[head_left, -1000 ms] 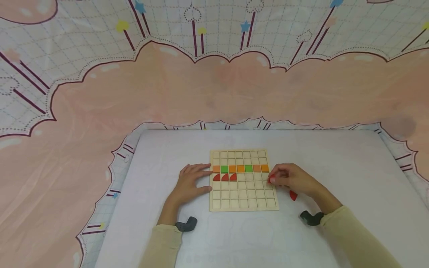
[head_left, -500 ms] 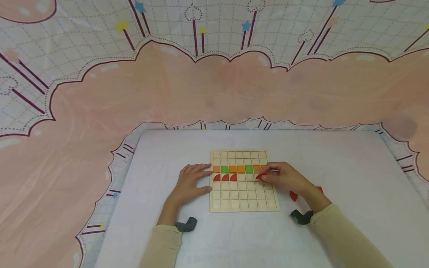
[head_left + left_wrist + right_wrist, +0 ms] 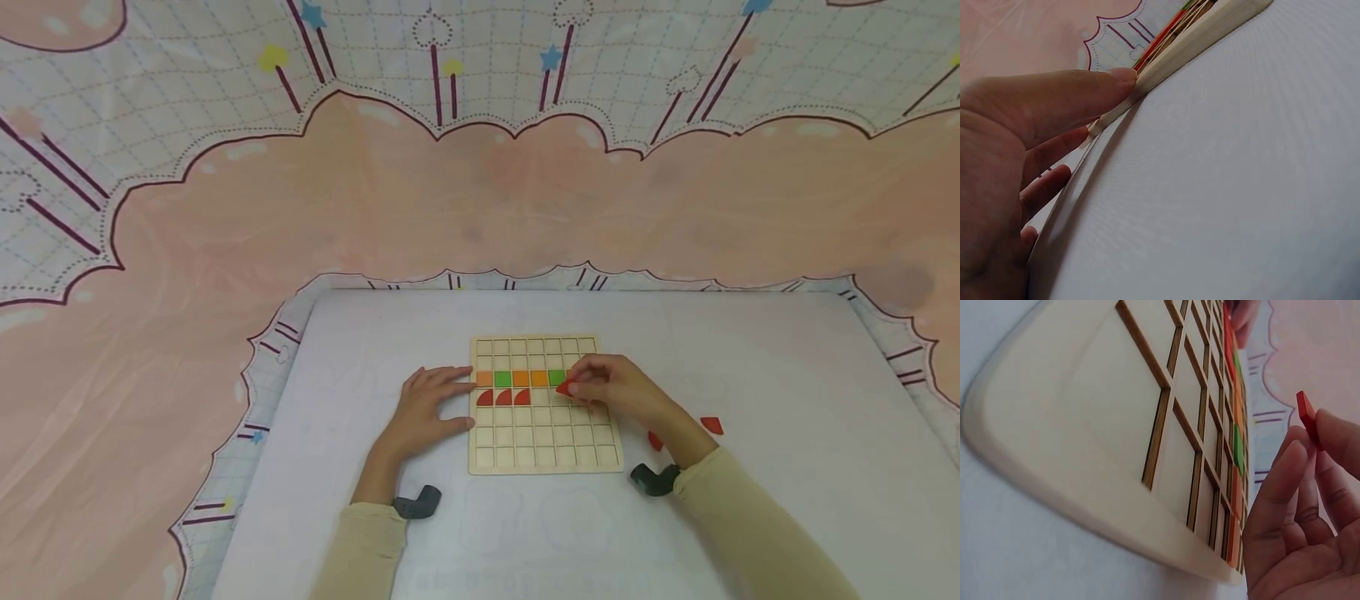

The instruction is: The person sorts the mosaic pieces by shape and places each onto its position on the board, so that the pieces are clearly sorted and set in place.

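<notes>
A wooden grid board [image 3: 546, 465] lies on the white table. One row is filled with orange and green square tiles [image 3: 521, 379]; in the row below, red quarter-circle tiles [image 3: 504, 398] sit in the three leftmost cells. My right hand [image 3: 618, 387] pinches another red quarter-circle tile [image 3: 1307, 419] between thumb and fingers, above the board right of those three. Against the board's left edge rests my left hand [image 3: 429, 408], its fingers spread and fairly straight. In the left wrist view the thumb [image 3: 1079, 100] touches the board's side [image 3: 1179, 59].
Two loose red tiles lie right of the board: one red tile [image 3: 711, 426] in plain sight, another red tile [image 3: 656, 441] beside the right forearm. Dark bands [image 3: 420, 502] are on both wrists. A patterned cloth [image 3: 480, 200] hangs behind the table.
My right hand has carried the red tile leftward from the board's right edge to over its middle-right cells. One loose tile behind the forearm has come into view. The left hand stays put.
</notes>
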A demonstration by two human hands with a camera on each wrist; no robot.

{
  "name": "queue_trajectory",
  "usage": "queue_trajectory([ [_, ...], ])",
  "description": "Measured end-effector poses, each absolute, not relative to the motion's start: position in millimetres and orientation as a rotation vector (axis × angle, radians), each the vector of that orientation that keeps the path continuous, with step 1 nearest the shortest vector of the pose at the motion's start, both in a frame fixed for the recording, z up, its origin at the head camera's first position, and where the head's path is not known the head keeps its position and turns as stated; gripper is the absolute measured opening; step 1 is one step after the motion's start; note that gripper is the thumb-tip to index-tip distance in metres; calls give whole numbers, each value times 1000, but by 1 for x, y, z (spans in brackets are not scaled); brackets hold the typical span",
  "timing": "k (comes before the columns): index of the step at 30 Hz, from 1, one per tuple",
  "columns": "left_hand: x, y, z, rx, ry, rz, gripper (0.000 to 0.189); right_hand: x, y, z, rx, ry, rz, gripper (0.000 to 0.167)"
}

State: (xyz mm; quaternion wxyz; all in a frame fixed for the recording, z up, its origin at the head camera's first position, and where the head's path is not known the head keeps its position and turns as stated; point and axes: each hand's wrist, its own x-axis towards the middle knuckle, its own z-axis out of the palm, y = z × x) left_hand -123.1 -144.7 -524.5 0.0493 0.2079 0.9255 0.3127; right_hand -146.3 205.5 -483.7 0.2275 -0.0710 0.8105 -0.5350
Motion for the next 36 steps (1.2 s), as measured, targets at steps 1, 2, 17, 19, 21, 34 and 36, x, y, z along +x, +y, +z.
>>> queue_trajectory([
  [1,-123,-145,-525,636,2823,952,56,-147,204,-484,-191,2227,-1480,25],
  [2,-123,-145,-525,635,2824,950,56,-147,202,-484,-186,2224,-1483,24],
  [17,-123,-144,-525,602,2819,943,56,-151,181,-484,-178,2152,-1528,21],
  [19,-123,-145,-525,601,2820,924,57,-151,180,-486,-190,2170,-1513,20],
  [21,-123,-145,-524,596,2815,905,58,-150,180,-488,-206,2188,-1493,20],
  [34,-122,-144,-522,597,2798,899,62,-146,174,-492,-269,2359,-1347,13],
  [36,-122,-143,-523,593,2799,895,61,-146,173,-491,-310,2407,-1320,11],
])
